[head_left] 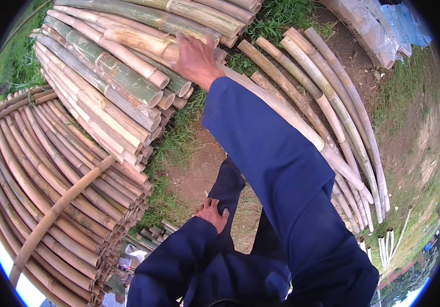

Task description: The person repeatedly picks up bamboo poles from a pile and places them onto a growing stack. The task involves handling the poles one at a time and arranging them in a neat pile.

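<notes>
My right hand is closed over a long, pale bamboo pole, fingers over its upper side. This pole runs from the stack at the upper left down to the right, passing partly behind my blue sleeve. My left hand lies on my dark trouser leg near the knee, its fingers spread and holding nothing. Just left of my right hand, thick green and tan bamboo poles lie piled with their cut ends toward me.
A tall stack of thinner bamboo poles stands at left, crossed by a curved pole. More bamboo poles lie on the ground at right. A plastic-wrapped cardboard box is at the upper right. Grass and bare soil lie between the piles.
</notes>
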A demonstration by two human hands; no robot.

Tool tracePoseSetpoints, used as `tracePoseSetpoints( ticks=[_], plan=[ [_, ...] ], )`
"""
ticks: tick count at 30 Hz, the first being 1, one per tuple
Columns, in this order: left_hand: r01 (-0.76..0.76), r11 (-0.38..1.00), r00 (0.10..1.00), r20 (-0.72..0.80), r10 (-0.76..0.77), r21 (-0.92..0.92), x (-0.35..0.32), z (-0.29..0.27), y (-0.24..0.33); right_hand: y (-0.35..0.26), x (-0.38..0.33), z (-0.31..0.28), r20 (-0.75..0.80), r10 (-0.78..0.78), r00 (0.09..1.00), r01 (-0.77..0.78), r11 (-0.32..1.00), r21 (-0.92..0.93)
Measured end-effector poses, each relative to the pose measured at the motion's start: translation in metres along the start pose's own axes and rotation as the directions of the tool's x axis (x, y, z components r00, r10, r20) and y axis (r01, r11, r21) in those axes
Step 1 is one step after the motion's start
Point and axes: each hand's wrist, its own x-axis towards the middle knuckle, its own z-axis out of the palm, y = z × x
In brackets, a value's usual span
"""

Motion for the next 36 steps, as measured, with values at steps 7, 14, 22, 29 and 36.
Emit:
tracePoseSetpoints(
  ticks=[7, 14, 22, 29, 36],
  plan=[
    [-0.064, 0.997, 0.991, -0.117, 0.07, 0.049, 0.009, 0.018, -0.005, -0.033, -0.108, 0.035, -0.265, -0.058, 0.962, 0.191, 0.837, 0.512],
    [-0.076, 0.989, 0.988, -0.125, 0.092, 0.129, -0.007, 0.031, 0.03, 0.231, -0.423, 0.005, -0.13, 0.575, 0.808, -0.497, 0.783, 0.374],
    [-0.095, 0.942, 0.973, -0.169, 0.156, 0.323, -0.018, 0.095, 0.066, 0.462, -0.686, -0.134, -0.333, 0.82, 0.465, -0.874, 0.367, -0.318],
    [0.039, 0.932, 0.973, -0.224, 0.047, 0.361, -0.021, 0.118, 0.075, 0.535, -0.666, -0.143, -0.305, 0.729, 0.613, -0.744, 0.402, -0.535],
    [0.141, 0.95, 0.984, -0.149, -0.102, 0.279, -0.023, 0.11, 0.084, 0.502, -0.675, -0.161, -0.231, 0.592, 0.772, -0.588, 0.526, -0.615]
  ],
)
